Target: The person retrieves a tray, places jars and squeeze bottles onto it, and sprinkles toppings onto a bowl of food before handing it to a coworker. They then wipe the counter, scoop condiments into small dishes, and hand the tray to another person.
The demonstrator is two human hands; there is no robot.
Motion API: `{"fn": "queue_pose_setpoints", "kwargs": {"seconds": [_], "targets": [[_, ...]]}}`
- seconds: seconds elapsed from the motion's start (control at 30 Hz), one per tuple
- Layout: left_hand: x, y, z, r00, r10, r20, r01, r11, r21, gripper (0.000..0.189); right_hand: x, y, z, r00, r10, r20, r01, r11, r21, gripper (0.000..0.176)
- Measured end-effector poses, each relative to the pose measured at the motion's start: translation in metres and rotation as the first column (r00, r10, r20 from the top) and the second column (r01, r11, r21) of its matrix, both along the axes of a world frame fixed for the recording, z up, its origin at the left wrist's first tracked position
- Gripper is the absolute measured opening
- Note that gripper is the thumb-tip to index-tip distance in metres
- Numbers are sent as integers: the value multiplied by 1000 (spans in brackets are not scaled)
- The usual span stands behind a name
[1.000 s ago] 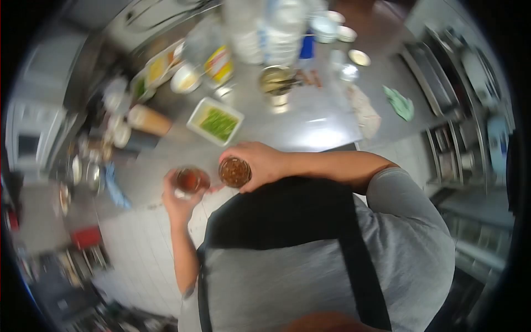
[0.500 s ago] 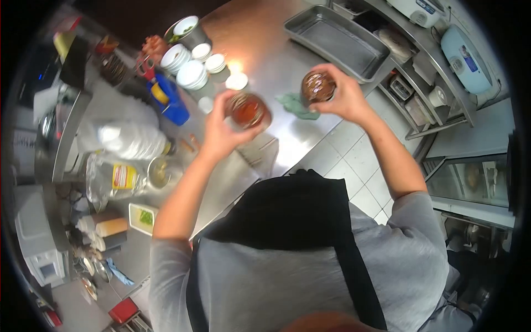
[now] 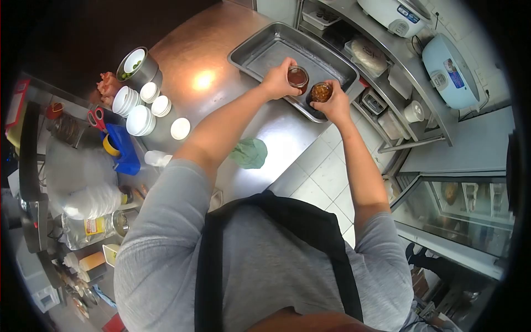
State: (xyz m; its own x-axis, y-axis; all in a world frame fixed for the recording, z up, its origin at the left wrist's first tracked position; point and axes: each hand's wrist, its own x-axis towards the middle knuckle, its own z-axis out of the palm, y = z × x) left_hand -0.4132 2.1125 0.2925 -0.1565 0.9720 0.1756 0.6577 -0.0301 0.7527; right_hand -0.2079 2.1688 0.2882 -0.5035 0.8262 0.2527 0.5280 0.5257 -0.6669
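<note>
My left hand (image 3: 276, 81) is wrapped round a glass jar (image 3: 298, 78) with reddish-brown contents. In my right hand (image 3: 336, 103) I grip a second glass jar (image 3: 320, 92), its contents dark and speckled with golden bits. Both jars are side by side over the near right part of a deep metal tray (image 3: 265, 48), overlapping its floor in this view. The steel table (image 3: 221, 50) carries the tray. A crumpled green cloth (image 3: 250, 153) lies on it below my left forearm.
White bowls (image 3: 141, 120), a white lid (image 3: 180, 128) and a metal pot (image 3: 148, 69) stand at the left. Beside them is a blue tape dispenser (image 3: 126, 152). Shelves with a rice cooker (image 3: 398, 16) and a pale blue appliance (image 3: 451, 69) line the right.
Both hands have carried their jars from the middle of the table to over the tray, closer together. My view has shifted to the right, and the green cloth now lies behind my left forearm.
</note>
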Motion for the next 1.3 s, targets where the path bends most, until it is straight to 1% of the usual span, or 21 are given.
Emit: {"fn": "queue_pose_setpoints", "kwargs": {"seconds": [0.1, 0.2, 0.43, 0.47, 0.53, 0.63, 0.7, 0.77, 0.83, 0.87, 0.9, 0.97, 1.0, 1.03, 1.07, 1.1, 1.17, 1.2, 1.23, 1.27, 1.3], "targets": [[1, 14, -18, 992, 15, -123, -28, 994, -103, 75, -4, 2, -10, 997, -26, 67, 29, 999, -34, 67], [-2, 17, -29, 990, -43, -137, 18, 983, -182, 76, -8, 0, -14, 995, -12, 103, 18, 998, -56, 68], [-15, 28, -42, 983, -180, -43, 163, 950, -266, 85, -8, -2, -13, 984, 76, 163, -53, 988, -142, 72], [-17, 24, -39, 979, -193, -63, 167, 942, -292, 89, -8, -8, -12, 986, 54, 158, -64, 996, 61, 69], [-16, 11, -16, 968, -211, -137, 165, 943, -288, 95, -5, -18, -8, 993, 1, 119, -55, 889, 455, 64], [-21, -27, -18, 963, -1, -271, 34, 993, 116, 81, -13, -60, 5, 947, 291, -135, -217, 890, 401, 55], [-25, -74, -13, 982, 121, -145, -93, 979, 183, 66, -26, -99, -22, 855, 506, -113, -485, 857, 173, 52], [-19, -131, -21, 969, 247, 2, -240, 939, 248, 61, -49, -139, -47, 738, 674, 15, -648, 702, 296, 46], [-3, -192, -42, 910, 404, 87, -413, 874, 255, 59, -63, -169, -83, 741, 645, 186, -660, 649, 378, 42], [11, -220, -48, 836, 476, 272, -522, 843, 129, 59, -69, -181, -97, 736, 623, 266, -670, 613, 419, 40], [23, -246, -53, 712, 550, 437, -607, 795, -12, 59, -71, -186, -105, 738, 659, 148, -669, 685, 289, 39], [40, -274, -80, 318, 619, 718, -732, 642, -229, 52, -84, -182, -113, 703, 706, -87, -708, 706, 8, 38], [43, -288, -74, 48, 535, 844, -589, 697, -409, 50, -88, -193, -96, 719, 684, -123, -692, 721, -36, 36], [42, -300, -63, -245, 420, 874, -414, 770, -486, 50, -88, -208, -72, 724, 671, -158, -687, 722, -78, 35], [46, -311, -52, -220, 185, 958, -362, 896, -256, 53, -89, -224, -62, 686, 705, -180, -710, 703, 51, 38], [46, -321, -50, -202, 199, 959, -365, 894, -262, 55, -89, -237, -55, 673, 706, -218, -719, 694, 29, 38], [39, -353, -8, -187, 452, 872, -329, 807, -490, 51, -89, -239, -64, 647, 732, -215, -731, 675, 101, 26], [40, -380, 13, -61, 490, 870, -408, 783, -469, 48, -94, -237, -61, 641, 735, -222, -717, 676, 170, 18], [43, -402, 32, 68, 536, 842, -462, 765, -449, 45, -95, -236, -49, 674, 713, -193, -698, 700, 149, 15], [43, -428, 54, 174, 517, 838, -514, 773, -371, 39, -97, -234, -47, 727, 657, -201, -646, 753, 123, 15], [36, -456, 58, 306, 477, 824, -603, 767, -220, 38, -102, -227, -52, 754, 626, -197, -632, 774, 39, 16]]}}
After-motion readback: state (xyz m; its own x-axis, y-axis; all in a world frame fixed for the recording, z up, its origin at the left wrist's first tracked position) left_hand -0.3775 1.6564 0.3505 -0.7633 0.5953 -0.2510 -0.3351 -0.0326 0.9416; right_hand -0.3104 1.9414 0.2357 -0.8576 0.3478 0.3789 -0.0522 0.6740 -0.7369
